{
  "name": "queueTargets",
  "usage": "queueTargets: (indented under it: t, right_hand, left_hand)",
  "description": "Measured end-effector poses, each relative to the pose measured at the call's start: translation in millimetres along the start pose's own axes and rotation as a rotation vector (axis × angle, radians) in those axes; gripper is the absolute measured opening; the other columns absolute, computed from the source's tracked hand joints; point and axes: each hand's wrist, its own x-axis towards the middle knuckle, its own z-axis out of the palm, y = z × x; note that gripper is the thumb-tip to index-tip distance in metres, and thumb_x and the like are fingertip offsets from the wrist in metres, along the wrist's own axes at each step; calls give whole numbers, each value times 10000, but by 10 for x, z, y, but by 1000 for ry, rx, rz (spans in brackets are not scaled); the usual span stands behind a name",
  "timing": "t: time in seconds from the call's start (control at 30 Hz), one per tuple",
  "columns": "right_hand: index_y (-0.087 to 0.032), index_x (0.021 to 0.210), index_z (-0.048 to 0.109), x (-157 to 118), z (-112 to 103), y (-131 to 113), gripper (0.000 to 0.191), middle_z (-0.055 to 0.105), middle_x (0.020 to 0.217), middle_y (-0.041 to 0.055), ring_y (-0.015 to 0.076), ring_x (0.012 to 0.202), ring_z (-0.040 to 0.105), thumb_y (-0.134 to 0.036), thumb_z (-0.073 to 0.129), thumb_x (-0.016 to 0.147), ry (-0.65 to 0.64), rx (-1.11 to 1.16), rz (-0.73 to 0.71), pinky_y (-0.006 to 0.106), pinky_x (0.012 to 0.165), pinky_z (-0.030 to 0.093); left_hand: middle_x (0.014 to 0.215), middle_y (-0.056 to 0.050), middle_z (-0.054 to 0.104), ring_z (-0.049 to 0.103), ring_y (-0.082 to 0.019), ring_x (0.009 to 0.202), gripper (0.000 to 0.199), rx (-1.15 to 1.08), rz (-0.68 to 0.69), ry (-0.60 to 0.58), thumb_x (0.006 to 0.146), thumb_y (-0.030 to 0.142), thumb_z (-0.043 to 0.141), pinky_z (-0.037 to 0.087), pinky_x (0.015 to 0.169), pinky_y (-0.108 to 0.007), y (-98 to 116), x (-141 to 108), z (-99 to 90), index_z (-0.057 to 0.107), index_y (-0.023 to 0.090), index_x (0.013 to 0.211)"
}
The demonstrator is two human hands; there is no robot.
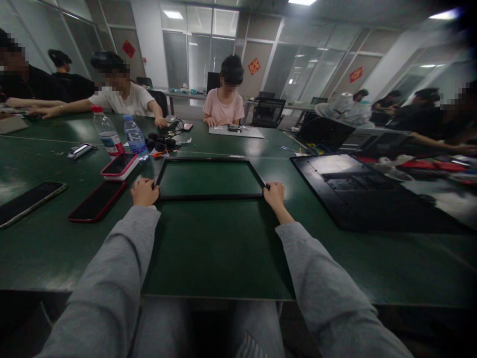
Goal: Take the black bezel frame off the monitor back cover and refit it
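Note:
A thin black rectangular frame (212, 197), open in the middle, lies flat or nearly flat over the green table (216, 248); I cannot tell whether it is slightly raised. My left hand (145, 192) is closed around its left side near the front corner. On the opposite side, my right hand (275, 193) grips the right edge near the other front corner. Green tabletop shows through the frame's opening. Just left of my left hand lies a phone with a red edge (99, 201), and behind it a pink-cased phone (119, 165) rests on a white box.
Two plastic bottles, one red-capped (108, 132) and one blue-capped (135, 136), stand behind the phones. Another phone (32, 201) lies far left. A large black panel (357, 194) occupies the right side. Across the table, a person in pink (223, 104) sits over a white board (248, 132).

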Motion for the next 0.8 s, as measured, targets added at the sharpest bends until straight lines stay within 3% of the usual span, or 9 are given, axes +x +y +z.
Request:
queueTargets:
  t: [0.27,0.37,0.5,0.63,0.7,0.8]
  right_hand:
    - [-90,1171,692,-13,-13,-34,394,611,1185,210,308,1164,526,-206,485,856,11,6,-11,490,1063,400]
    - [-95,1242,636,-32,-93,-138,417,628,1201,200,278,1167,554,-194,436,890,88,131,-38,453,1070,406]
    - [-150,1380,503,-85,-234,-278,456,640,1229,153,235,1122,597,-276,346,970,311,285,-118,420,1035,441]
    - [-174,1385,442,-119,-262,-302,447,690,1062,102,214,925,657,-375,309,1009,301,311,-92,399,927,495]
    - [-174,1348,440,-111,-223,-275,423,697,1020,95,211,905,668,-390,298,1013,270,332,-88,388,901,504]
    - [-181,1292,434,-79,-151,-223,386,697,1017,99,213,930,671,-409,301,1010,281,383,-116,387,897,507]
  left_hand:
    - [1344,-168,584,448,-393,1308,345,-1,44,47,874,316,549,426,1032,-597,40,-12,-31,703,201,1161]
    - [1346,-162,586,467,-365,1310,378,-46,92,169,893,313,537,423,1060,-549,102,-26,-90,668,187,1224]
    - [1404,-160,553,514,-283,1325,474,-194,142,401,985,335,411,413,1095,-428,217,-60,-197,486,163,1420]
    - [1179,-107,681,697,-198,989,498,-352,88,400,1027,296,313,498,938,-353,265,-80,-197,243,168,1503]
    - [1073,-72,704,704,-166,811,468,-384,87,379,1022,268,322,519,852,-321,255,-70,-154,243,173,1473]
    - [1018,-56,700,687,-144,732,414,-422,136,418,1012,246,336,527,783,-293,227,-44,-95,293,179,1419]
